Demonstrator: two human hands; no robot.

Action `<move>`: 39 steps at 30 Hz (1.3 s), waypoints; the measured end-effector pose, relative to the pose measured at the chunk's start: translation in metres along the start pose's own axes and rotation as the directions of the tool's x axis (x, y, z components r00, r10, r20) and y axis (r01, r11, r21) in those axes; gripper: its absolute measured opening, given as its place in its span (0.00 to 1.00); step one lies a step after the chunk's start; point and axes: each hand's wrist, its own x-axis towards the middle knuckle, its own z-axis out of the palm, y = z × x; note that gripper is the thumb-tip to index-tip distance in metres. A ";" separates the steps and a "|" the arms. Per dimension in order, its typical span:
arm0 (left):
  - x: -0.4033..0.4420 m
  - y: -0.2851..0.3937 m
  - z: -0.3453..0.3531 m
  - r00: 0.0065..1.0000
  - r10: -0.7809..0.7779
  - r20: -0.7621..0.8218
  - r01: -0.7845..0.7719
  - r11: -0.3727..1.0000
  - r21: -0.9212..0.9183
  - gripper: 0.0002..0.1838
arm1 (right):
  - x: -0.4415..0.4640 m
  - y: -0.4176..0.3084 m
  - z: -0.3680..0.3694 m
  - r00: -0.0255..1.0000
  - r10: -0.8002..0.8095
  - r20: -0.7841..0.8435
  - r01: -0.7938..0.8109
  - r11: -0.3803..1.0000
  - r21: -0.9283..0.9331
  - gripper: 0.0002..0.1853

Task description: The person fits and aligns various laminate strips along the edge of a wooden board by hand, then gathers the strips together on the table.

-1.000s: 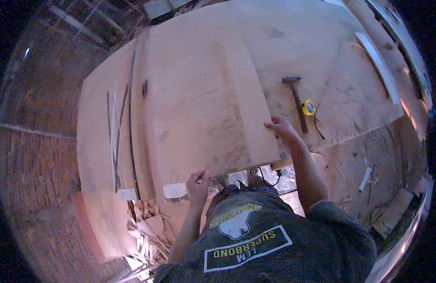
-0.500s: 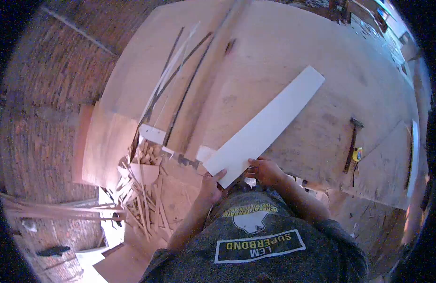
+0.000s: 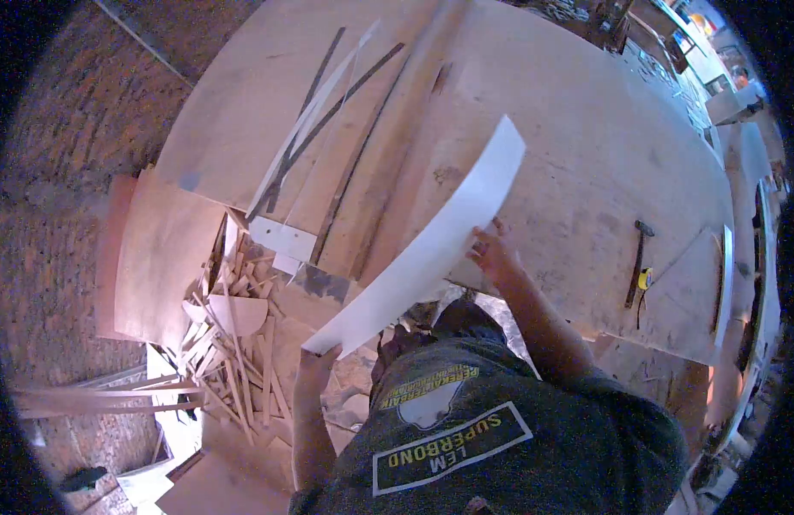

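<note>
A long white strip of board [image 3: 427,245] slants across my front, from the lower left up to the right. My left hand [image 3: 318,356] holds its near end, with the fingers partly hidden by the board. Further along, my right hand [image 3: 495,251] grips the right-hand edge, fingertips curled at the rim. The strip looks bowed and seems raised off the plywood worktable [image 3: 586,206], at least at its near end.
A hammer [image 3: 640,262] and a yellow tape measure [image 3: 645,279] lie on the right of the worktable. Thin dark and white strips [image 3: 315,116] rest at the left. A heap of wood offcuts [image 3: 242,343] fills the area below the left front edge.
The white strip has shifted left and tilted steeper, now looking bowed. My left hand has moved left with its near end. My right hand has slid further up its right edge.
</note>
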 end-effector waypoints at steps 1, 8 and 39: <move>-0.004 0.000 -0.001 0.997 -0.034 -0.063 0.036 0.999 0.030 0.23 | 0.003 0.005 0.010 0.999 -0.014 0.045 0.013 1.000 0.017 0.38; -0.021 -0.066 0.025 0.975 -0.194 -0.105 0.108 0.837 -0.537 0.31 | 0.059 0.030 0.047 0.987 -0.007 0.163 0.044 0.974 -0.224 0.42; -0.004 -0.042 0.058 0.904 -0.407 -0.133 0.287 0.807 -0.516 0.08 | 0.143 -0.002 0.055 0.842 -0.497 0.211 0.424 0.366 -0.828 0.38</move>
